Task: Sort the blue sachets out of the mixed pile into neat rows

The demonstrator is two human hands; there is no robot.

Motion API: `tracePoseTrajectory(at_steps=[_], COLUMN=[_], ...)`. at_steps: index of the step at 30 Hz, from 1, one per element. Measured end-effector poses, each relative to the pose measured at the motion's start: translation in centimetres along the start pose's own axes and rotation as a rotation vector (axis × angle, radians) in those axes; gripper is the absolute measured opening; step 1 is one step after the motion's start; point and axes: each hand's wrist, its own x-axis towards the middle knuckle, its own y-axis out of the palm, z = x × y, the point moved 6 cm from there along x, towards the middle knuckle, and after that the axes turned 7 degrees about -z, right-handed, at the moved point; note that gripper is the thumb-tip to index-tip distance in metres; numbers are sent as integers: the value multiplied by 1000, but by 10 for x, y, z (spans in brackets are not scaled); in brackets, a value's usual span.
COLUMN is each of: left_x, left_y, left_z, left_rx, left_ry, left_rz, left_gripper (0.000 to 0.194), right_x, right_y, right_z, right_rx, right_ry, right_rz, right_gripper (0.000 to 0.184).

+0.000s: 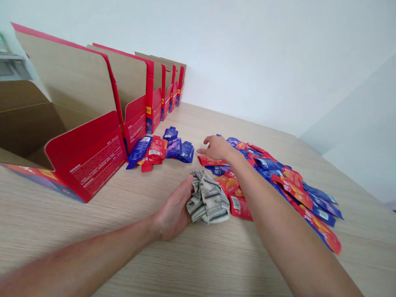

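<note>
My left hand [177, 207] is closed on a crumpled striped cloth [209, 198], grey-white with dark stripes, just above or on the table. My right hand [217, 148] reaches over the left end of a spread of red and blue pouches [293, 187]. Its thumb and forefinger are apart, and nothing shows between them. Just below its fingers lies a red pouch [212, 161]. My right forearm hides part of the spread. A smaller group holds red pouches [157, 149] and blue pouches [180, 148] left of my hands.
Several red boxes with raised brown lids stand in a row at the left; the nearest open box [89, 157] is largest in view. A pale wood-grain table [140, 260] runs back to a white wall [241, 49]. A grey shelf [9, 66] shows at the far left.
</note>
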Motion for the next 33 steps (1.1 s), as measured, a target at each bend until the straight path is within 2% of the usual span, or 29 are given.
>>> tracePoseTrajectory(at_steps=[2, 4, 10, 12, 17, 21, 24, 28, 31, 33], left_x=[1, 2, -2, -3, -5, -7, -7, -5, -6, -7], left_y=[-1, -1, 8, 10, 10, 8, 6, 2, 2, 3], left_z=[0, -1, -3, -3, -2, -2, -2, -2, -3, -4], left_rx=[6, 11, 9, 5, 14, 28, 14, -8, -39, -67], left_ry=[14, 26, 22, 25, 6, -5, 18, 13, -16, -27], left_rz=[-2, 4, 44, 54, 49, 46, 34, -32, -65, -71], left_gripper=[45, 43, 50, 50, 58, 60, 55, 53, 55, 56], right_x=[-11, -22, -49, -57, -71, -78, -85, -103, -137, -169], right_y=[7, 18, 33, 33, 26, 13, 0, -14, -13, -1], right_z=[-5, -5, 10, 11, 5, -4, -13, -28, -26, -12], right_rx=[-134, -234, -386, -417, -463, -471, -413, -175, 52, 168], right_ry=[-22, -53, -229, -281, -355, -357, -366, -380, -442, -563], right_rz=[81, 134, 108, 106, 42, -51, -176, -416, -572, -541], right_gripper=[62, 66, 40, 37, 55, 62, 62, 65, 64, 61])
